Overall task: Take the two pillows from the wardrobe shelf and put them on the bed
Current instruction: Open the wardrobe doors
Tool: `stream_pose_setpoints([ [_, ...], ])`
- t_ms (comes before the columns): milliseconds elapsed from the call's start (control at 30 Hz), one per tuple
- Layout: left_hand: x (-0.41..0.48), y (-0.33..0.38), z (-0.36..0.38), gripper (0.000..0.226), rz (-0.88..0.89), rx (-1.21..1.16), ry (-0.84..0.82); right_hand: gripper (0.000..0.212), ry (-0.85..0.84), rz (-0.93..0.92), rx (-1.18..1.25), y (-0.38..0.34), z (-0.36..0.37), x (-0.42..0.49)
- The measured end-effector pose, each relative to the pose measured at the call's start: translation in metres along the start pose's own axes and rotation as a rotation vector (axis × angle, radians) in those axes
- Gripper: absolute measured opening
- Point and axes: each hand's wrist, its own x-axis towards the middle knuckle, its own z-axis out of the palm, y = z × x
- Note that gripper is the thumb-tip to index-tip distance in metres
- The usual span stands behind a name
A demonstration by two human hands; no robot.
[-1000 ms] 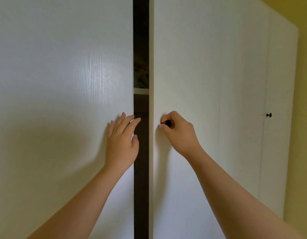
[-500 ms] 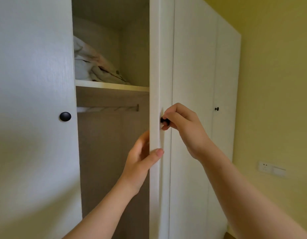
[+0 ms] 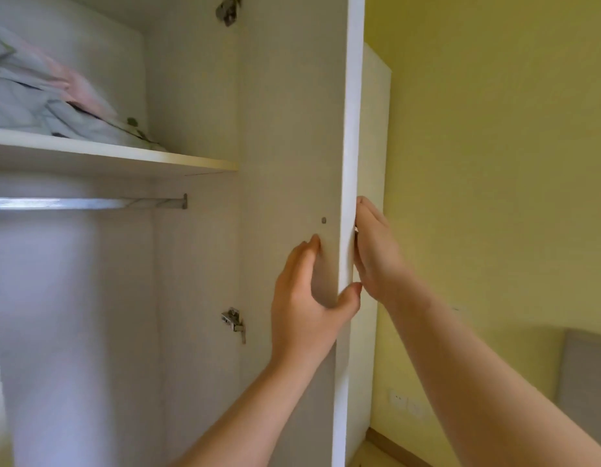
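Note:
The pillows, pale blue and pink patterned fabric, lie piled on the white wardrobe shelf at the upper left. The right wardrobe door is swung wide, its inner face toward me. My left hand grips the door's edge, fingers on the inner face, thumb around the edge. My right hand is on the door's outer side, where the knob is hidden; I cannot tell if it holds the knob.
A metal hanging rail runs under the shelf. Hinges sit on the wardrobe's side wall. A yellow wall with a socket is to the right. A grey headboard shows at the lower right.
The right door went from barely ajar to wide open, swinging right. My left hand moved from the left door to the right door's edge. The view turned right; the shelf and pillows came into sight.

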Motion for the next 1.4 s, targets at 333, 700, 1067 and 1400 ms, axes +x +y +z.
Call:
stream_pose_setpoints([
  [333, 0.008, 0.007, 0.084, 0.086, 0.017, 0.306, -0.025, 0.026, -0.034, 0.079, -0.102, 0.013, -0.083, 0.032],
  [700, 0.025, -0.007, 0.143, 0.095, 0.084, 0.535, -0.023, 0.029, -0.027, 0.168, -0.052, 0.022, -0.126, 0.058],
  [1067, 0.027, -0.006, 0.092, 0.089, 0.079, 0.403, -0.418, 0.018, 0.267, 0.158, -0.233, 0.009, -0.120, 0.018],
  [1400, 0.047, -0.016, -0.065, 0.037, 0.122, 0.561, -0.136, 0.019, 0.066, -0.135, -0.629, 0.005, 0.002, -0.025],
])
